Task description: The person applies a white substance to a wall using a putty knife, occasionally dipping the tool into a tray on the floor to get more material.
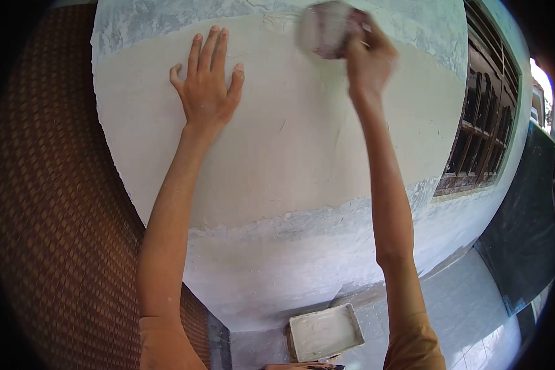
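Note:
My left hand (208, 89) lies flat against the wall (277, 148), its fingers spread and nothing in it. Up at the right, my right hand (371, 58) is closed round a roundish, dark-rimmed tool (328, 29) that looks blurred by motion. The tool is at the wall's upper part, near the edge between the smooth, pale coating and the patchy bluish-grey surface above. What the tool's far side looks like cannot be made out.
A shallow tray (327, 333) with whitish paste stands low in front of the wall. At the left is a brown woven panel (49, 185). A barred wooden window (484, 117) and a dark sheet (524, 228) are at the right, above a tiled floor (456, 302).

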A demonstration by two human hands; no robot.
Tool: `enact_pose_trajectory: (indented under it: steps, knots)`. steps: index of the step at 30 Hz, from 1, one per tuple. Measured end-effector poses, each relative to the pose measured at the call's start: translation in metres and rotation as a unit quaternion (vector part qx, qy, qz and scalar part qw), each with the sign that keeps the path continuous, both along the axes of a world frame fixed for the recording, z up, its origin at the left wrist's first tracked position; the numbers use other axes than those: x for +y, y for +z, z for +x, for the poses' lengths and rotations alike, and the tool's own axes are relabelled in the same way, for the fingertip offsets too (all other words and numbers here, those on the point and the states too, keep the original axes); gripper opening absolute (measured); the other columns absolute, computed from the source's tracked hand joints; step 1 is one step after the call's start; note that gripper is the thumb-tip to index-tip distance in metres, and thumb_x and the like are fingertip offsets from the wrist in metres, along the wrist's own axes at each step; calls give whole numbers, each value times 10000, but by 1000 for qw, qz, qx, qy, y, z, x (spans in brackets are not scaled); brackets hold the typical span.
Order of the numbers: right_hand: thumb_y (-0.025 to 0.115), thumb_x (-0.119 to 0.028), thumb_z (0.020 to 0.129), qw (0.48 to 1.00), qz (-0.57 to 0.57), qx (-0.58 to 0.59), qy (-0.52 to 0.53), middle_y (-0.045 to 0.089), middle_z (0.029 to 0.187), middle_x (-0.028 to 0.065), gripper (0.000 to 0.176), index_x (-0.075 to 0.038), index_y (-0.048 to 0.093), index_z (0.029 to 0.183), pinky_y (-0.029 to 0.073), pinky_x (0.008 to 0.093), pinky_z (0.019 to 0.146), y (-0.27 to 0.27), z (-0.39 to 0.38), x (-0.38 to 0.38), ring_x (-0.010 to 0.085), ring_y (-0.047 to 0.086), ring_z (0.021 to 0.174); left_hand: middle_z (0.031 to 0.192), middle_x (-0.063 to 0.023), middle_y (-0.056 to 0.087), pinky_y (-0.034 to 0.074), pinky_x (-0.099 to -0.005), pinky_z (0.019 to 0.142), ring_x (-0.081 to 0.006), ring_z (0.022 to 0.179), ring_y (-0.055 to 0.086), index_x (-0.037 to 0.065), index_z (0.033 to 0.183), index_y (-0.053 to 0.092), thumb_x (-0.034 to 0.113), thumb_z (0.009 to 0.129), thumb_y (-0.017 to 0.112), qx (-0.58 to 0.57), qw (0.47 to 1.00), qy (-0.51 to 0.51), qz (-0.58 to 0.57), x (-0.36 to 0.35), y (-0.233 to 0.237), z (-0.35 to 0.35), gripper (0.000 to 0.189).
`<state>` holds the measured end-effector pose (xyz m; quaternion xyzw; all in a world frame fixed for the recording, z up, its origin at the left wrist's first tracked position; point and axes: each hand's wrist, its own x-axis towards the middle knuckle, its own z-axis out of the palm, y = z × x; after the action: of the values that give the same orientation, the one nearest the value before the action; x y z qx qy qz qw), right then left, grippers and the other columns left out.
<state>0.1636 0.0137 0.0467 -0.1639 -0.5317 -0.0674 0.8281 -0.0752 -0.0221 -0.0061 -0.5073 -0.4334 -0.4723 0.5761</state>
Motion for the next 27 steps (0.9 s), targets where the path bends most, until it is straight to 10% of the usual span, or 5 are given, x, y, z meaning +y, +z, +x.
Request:
enact_pose_trajectory:
  steps: [7, 15, 17, 25, 27]
  knots:
    - [573, -65, 947, 999, -30, 18, 41, 666, 702, 77, 378, 68, 557, 1301, 460, 254, 462, 14, -7, -11, 92, 549, 526, 1560, 10, 342, 204, -573, 1029, -211, 1433, 293, 205, 1502, 359, 336, 918, 508, 6, 1000, 2, -5, 0, 0, -4, 618]
    - [590, -57, 917, 988, -42, -96, 113, 689, 811, 103, 407, 59, 562, 1306, 490, 275, 587, 10, -36, -27, 111, 568, 650, 1571, 28, 319, 205, -577, 1027, -193, 1436, 283, 225, 1513, 336, 335, 922, 510, -1, 1000, 20, -20, -3, -1, -4, 626]
    - [633, -134, 873, 998, -30, 3, -55, 742, 866, 141, 339, -24, 672, 1191, 530, 282, 649, 13, -11, 4, 136, 660, 657, 1573, 29, 314, 205, -578, 1026, -190, 1438, 278, 225, 1515, 331, 335, 923, 508, -5, 999, 25, -24, -5, -1, -5, 628]
    - [680, -143, 861, 995, 4, -52, 90, 717, 798, 93, 389, -32, 656, 1233, 497, 287, 680, 15, -36, 8, 96, 598, 704, 1582, 26, 292, 197, -578, 1030, -199, 1443, 261, 212, 1523, 311, 322, 908, 526, -2, 999, 19, -47, -10, -2, -3, 661]
    - [662, -113, 868, 998, 6, -35, -57, 727, 832, 116, 371, -29, 658, 1229, 510, 274, 668, 16, -20, 15, 106, 635, 718, 1583, 24, 291, 196, -580, 1028, -202, 1444, 260, 210, 1524, 310, 321, 905, 527, -3, 999, 24, -48, -9, -1, -1, 665]
